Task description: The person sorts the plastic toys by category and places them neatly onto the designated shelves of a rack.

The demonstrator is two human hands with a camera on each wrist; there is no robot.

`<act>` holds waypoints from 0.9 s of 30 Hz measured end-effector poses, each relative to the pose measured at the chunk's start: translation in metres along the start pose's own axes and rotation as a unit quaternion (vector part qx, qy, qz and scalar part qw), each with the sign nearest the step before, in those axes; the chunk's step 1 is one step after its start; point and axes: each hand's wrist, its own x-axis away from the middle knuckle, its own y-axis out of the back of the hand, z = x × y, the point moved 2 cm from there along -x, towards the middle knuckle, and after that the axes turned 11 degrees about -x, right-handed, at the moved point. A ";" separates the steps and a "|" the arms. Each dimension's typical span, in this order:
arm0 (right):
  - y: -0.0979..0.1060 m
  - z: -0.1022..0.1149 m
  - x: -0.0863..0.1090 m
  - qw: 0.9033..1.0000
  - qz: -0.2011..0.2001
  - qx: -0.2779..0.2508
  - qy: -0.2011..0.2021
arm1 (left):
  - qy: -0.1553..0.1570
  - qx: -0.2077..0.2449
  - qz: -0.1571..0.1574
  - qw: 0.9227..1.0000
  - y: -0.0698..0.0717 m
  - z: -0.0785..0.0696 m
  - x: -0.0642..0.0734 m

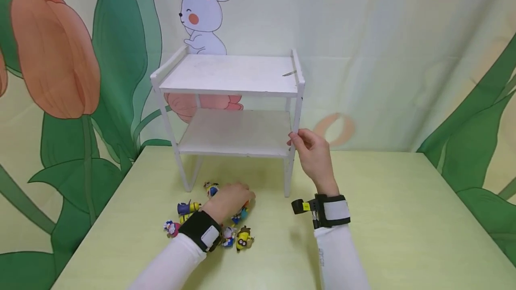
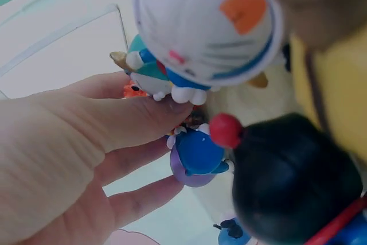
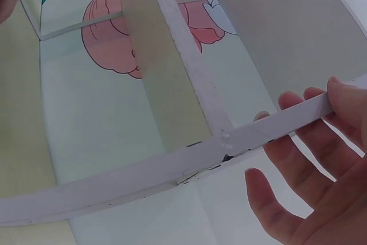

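Note:
A small white two-tier shelf rack (image 1: 234, 91) stands upright on the table. My right hand (image 1: 316, 158) pinches its right front post; in the right wrist view the thumb lies on one side of the post (image 3: 275, 120), the fingers on the other. Below the rack's front, my left hand (image 1: 230, 202) is down among several small toy figurines. The left wrist view shows the thumb and fingers round a small blue and purple figurine (image 2: 198, 153), partly hidden. Close by are a white-headed figurine (image 2: 206, 27) and a dark-headed one with a red ball (image 2: 292, 182).
Beside the left hand lie a yellow figurine (image 1: 243, 239), a grey and blue one (image 1: 228, 236), a pink one (image 1: 172, 228) and a purple and yellow one (image 1: 188, 207). A thin strip (image 1: 289, 74) lies on the rack's top board. A printed curtain (image 1: 383, 57) hangs behind the table (image 1: 403, 218).

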 end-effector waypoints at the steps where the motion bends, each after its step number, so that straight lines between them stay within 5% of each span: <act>1: 0.000 0.000 0.000 1.000 -0.001 -0.001 -0.001 | 0.002 -0.001 0.002 1.000 0.000 0.000 0.000; 13: -0.001 0.002 0.009 1.000 -0.005 0.007 -0.021 | 0.036 0.065 0.014 0.997 -0.003 -0.005 0.013; 20: -0.005 0.005 0.007 1.000 0.002 0.010 -0.013 | 0.067 0.109 0.036 0.991 -0.010 0.007 0.016; 27: -0.003 0.008 0.001 1.000 -0.005 0.001 -0.007 | 0.089 0.203 0.003 0.975 0.003 0.017 0.012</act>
